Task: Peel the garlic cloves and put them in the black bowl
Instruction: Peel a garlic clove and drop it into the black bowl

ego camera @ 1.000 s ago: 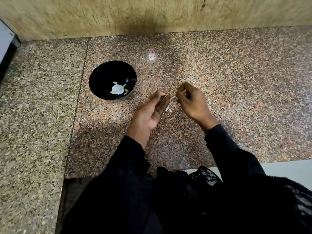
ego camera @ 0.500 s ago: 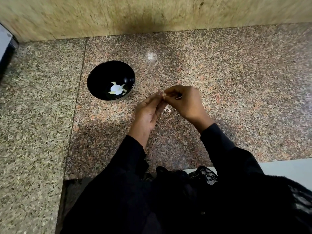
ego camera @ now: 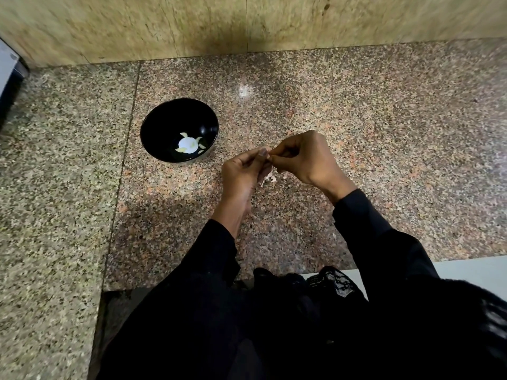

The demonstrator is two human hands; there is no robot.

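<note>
Head view: both hands meet over the tabletop (ego camera: 356, 119), left hand (ego camera: 241, 171) and right hand (ego camera: 304, 157) each pinching one clove (ego camera: 269, 154). Best to strip skin in small tugs, then drop it into the bowl (ego camera: 153, 124) nearby.

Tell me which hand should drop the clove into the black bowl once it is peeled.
Left, probably. The left hand is on the side nearer the round black bowl, with bare speckled granite counter between them. The right hand would have to cross over it. Both pinch the small garlic clove, mostly hidden.
</note>
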